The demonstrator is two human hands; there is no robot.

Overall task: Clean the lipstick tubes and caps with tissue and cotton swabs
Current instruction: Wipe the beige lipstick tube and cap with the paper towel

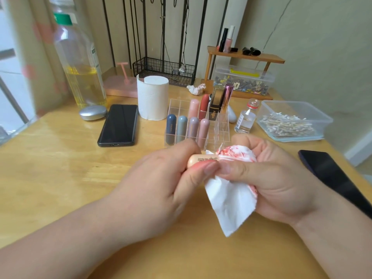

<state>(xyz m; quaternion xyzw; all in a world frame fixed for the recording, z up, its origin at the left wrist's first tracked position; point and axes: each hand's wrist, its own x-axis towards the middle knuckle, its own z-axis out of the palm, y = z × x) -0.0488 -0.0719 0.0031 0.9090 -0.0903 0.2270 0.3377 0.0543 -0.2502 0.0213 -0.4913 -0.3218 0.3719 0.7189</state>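
I held the peach lipstick tube (pixel 201 159) in my left hand (pixel 161 178), fingers and thumb curled round it, above the middle of the table (pixel 60 178) and nearer its front edge than its back. My right hand (pixel 271 178) clutched a tissue (pixel 229 202), bunched and smeared red, which wrapped the tube's right end. A clean white corner of it hung down below my thumbs.

Just behind my hands stood the clear organizer (pixel 221 127). It had four capsule-shaped lipsticks (pixel 182 127) upright in its front row and taller ones in the row behind. A roll of tissue (pixel 153 97) stood upright just left of it, and a black phone (pixel 118 125) lay flat left of the roll.

Toward the right edge sat a clear box of cotton swabs (pixel 291 121), with a small glass bottle (pixel 244 119) between it and the organizer. A crumpled tissue (pixel 196 89) lay toward the back edge. A second dark phone (pixel 332 174) lay along the right edge, beside my right wrist.
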